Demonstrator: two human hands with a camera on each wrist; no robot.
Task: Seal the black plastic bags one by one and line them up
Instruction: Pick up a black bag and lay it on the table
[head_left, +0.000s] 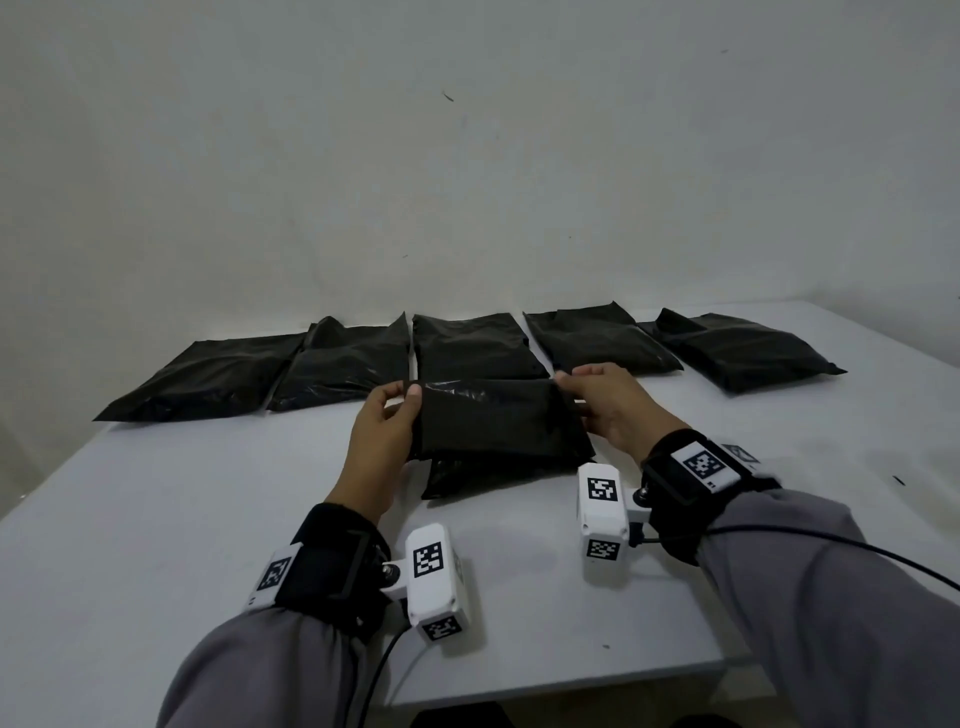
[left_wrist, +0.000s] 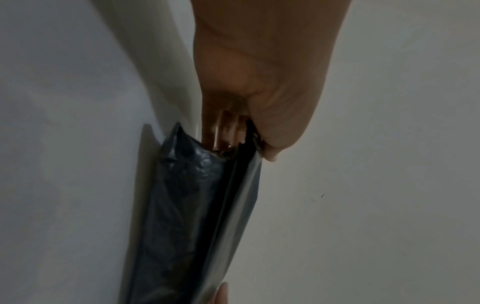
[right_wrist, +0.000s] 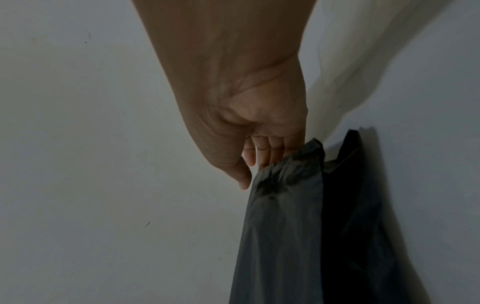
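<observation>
Black bag (head_left: 498, 421) between both hands

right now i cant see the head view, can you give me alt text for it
Both hands, left hand and right hand, pinch the top corners of a black plastic bag above a white table. Another bag lies beneath it, and five black bags sit in a row along the far edge.

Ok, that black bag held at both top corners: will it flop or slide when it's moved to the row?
Likely floppy: the black bag creases and folds between the left hand and the right hand. Its glossy film suggests that it may slide easily on the smooth table. Its bulging body hints at soft contents, so support it underneath.
</observation>
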